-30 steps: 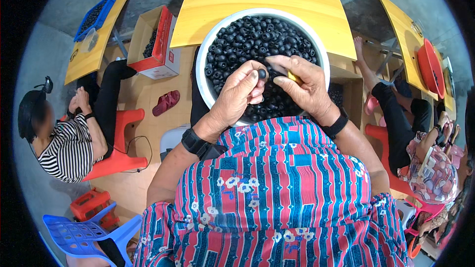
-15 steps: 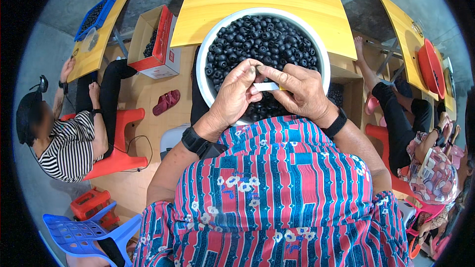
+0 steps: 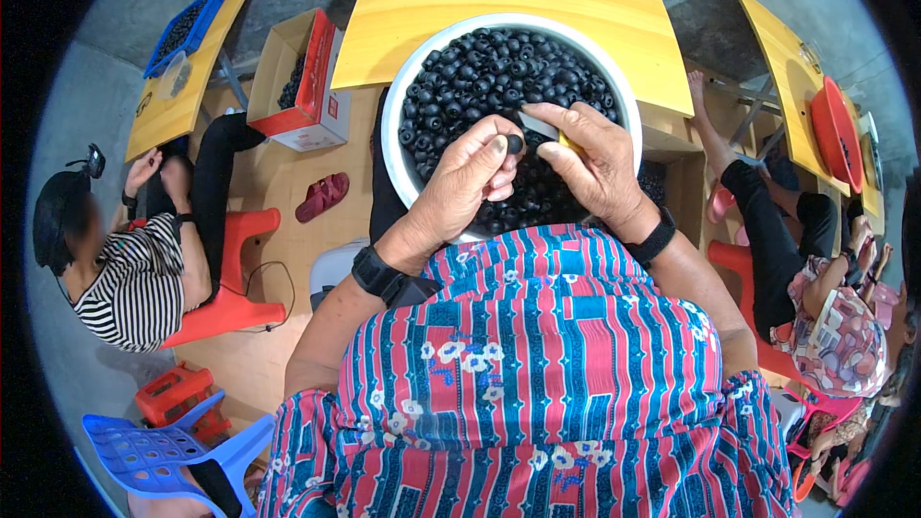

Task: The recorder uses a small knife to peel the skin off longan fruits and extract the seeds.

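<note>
Mostly hidden yellow knife handle (image 3: 569, 143)

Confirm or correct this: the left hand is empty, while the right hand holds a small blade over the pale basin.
The left hand is not empty: the head view shows it pinching one black round piece. The right hand does hold a small blade over the pale basin.

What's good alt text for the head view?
A person's left hand pinches a dark round piece while the right hand holds a yellow-handled blade over a basin of such pieces. At left, someone in stripes sits on a red stool.
</note>
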A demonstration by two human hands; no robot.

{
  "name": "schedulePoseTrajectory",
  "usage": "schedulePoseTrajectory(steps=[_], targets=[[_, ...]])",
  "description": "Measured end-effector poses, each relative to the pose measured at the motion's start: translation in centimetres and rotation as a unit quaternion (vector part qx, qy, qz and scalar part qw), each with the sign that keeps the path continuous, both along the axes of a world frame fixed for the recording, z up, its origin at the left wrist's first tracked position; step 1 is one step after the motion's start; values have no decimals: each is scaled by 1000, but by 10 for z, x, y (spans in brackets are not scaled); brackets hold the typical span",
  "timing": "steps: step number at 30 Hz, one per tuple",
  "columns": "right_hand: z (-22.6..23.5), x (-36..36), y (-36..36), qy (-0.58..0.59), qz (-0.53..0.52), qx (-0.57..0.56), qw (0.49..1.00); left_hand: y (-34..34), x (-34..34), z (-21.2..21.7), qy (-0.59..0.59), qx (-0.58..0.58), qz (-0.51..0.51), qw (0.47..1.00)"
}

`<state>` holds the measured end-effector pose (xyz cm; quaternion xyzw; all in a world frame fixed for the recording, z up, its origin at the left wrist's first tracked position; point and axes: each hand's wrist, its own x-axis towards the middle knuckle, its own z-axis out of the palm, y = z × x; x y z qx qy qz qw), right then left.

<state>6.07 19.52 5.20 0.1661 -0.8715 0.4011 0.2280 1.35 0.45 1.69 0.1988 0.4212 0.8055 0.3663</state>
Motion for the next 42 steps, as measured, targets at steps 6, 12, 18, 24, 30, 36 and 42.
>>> schedulePoseTrajectory(steps=[6,12,18,24,30,36,42], targets=[[-5,4,0,-16,18,63,998,-2,-2,-2,25,-4,-11,1000],[-3,5,-2,-9,20,94,995,0,0,-3,31,-4,14,999],[-4,4,-2,2,10,92,996,-1,-1,-1,48,-8,9,999],[-3,4,-2,-1,8,86,996,-2,-1,-1,53,-17,-6,998],[-4,4,-3,-10,7,89,996,-2,-1,-2,52,-10,-9,999],[-13,-4,2,-20,-82,-51,995,-2,-1,1,-21,27,-27,999],[-13,-3,6,-48,-81,-115,989,-12,-12,5,-142,92,1,986]])
